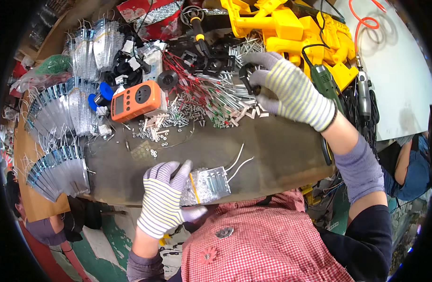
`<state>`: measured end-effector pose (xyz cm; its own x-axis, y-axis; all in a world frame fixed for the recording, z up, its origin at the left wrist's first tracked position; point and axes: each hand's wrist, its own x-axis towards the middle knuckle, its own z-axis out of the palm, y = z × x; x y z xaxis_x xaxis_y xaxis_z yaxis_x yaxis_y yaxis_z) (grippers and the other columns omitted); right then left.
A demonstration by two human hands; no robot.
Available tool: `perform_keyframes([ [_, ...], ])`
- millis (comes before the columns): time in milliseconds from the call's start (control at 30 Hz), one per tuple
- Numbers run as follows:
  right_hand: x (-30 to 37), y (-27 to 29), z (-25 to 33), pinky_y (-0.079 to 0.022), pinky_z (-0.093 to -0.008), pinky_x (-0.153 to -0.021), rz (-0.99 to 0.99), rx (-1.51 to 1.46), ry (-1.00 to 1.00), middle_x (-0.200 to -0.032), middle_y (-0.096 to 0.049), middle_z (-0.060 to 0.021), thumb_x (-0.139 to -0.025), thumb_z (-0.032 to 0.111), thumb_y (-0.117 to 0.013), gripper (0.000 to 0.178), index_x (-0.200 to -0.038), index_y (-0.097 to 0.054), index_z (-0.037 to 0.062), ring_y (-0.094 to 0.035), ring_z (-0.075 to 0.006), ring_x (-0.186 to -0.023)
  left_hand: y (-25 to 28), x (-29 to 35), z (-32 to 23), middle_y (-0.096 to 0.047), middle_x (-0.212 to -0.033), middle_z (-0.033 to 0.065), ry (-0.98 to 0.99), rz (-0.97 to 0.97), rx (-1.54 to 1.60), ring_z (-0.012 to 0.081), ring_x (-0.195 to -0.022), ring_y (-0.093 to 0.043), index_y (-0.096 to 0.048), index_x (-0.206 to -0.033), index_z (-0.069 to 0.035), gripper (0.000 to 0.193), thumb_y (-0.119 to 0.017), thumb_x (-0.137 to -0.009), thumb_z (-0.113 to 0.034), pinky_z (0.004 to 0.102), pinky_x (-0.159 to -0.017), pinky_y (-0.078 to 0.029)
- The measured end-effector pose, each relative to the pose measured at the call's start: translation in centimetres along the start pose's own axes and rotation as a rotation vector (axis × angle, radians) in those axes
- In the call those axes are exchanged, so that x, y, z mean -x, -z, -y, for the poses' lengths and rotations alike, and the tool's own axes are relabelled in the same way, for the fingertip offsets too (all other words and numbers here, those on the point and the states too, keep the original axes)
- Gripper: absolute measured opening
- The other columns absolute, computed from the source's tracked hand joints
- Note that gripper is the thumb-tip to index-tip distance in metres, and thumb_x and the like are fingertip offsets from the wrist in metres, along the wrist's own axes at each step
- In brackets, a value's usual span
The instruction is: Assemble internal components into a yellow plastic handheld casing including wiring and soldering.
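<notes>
At the table's front edge lies a flat, clear-grey mica-like heating element point(211, 184) with metal strips, a yellow band and two pale wires. My left hand point(163, 199), in a striped glove, grips its left end, with the fingers along the far edge and the thumb along the near one. My right hand point(291, 89), gloved alike, is raised over the right side of the parts pile. Between its thumb and fingers is a curved black plastic part point(246, 79); the fingers partly hide it.
Fans of similar elements point(51, 113) lie at the left. An orange meter point(137, 101) stands beside loose screws point(185, 110) and red-wired parts point(211, 94). Yellow plastic housings point(291, 28) are heaped at the back. A green power tool point(325, 80) and an air screwdriver point(364, 94) lie right.
</notes>
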<state>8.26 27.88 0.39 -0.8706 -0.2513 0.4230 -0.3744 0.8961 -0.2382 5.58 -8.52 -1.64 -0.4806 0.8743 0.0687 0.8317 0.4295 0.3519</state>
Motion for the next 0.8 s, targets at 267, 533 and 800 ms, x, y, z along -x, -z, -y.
perform_keyframes([
  [267, 7.0, -1.0, 5.9, -0.051, -0.0337, -0.088, -0.030, -0.836, -0.492, -0.107, -0.062, -0.0082, -0.076, 0.016, -0.077, 0.054, -0.123, -0.051, 0.0046, -0.062, -0.0196, -0.102, -3.7, -6.1, -8.0, -0.059, -0.106, 0.0121, 0.038, -0.029, -0.257, 0.0320, -0.111, -0.053, -0.064, -0.106, -0.005, 0.041, -0.071, -0.076, -0.032, 0.0529, -0.106, -0.033],
  [533, 10.7, -2.3, 10.1, -0.045, -0.0339, -0.101, -0.042, -1.486, -0.746, -0.129, -0.057, -0.0073, -0.082, 0.013, -0.079, 0.066, -0.137, -0.044, 0.0052, -0.056, -0.0176, -0.117, -4.7, -5.9, -5.7, -0.061, -0.095, 0.0098, -0.089, -0.195, 0.231, 0.0299, -0.097, -0.059, -0.063, -0.097, -0.009, 0.019, -0.069, -0.080, -0.017, 0.0497, -0.105, -0.036],
  [800, 8.0, -2.2, 11.9, -0.049, -0.0453, -0.087, -0.018, -0.609, -0.392, -0.103, -0.061, -0.0178, -0.070, 0.027, -0.080, 0.065, -0.125, -0.056, 0.0029, -0.059, -0.0392, -0.096, -4.8, -4.0, -5.0, -0.061, -0.095, 0.0128, -0.082, -0.311, 0.326, 0.0335, -0.093, -0.060, -0.059, -0.101, -0.006, 0.033, -0.072, -0.071, -0.013, 0.0511, -0.102, -0.042],
])
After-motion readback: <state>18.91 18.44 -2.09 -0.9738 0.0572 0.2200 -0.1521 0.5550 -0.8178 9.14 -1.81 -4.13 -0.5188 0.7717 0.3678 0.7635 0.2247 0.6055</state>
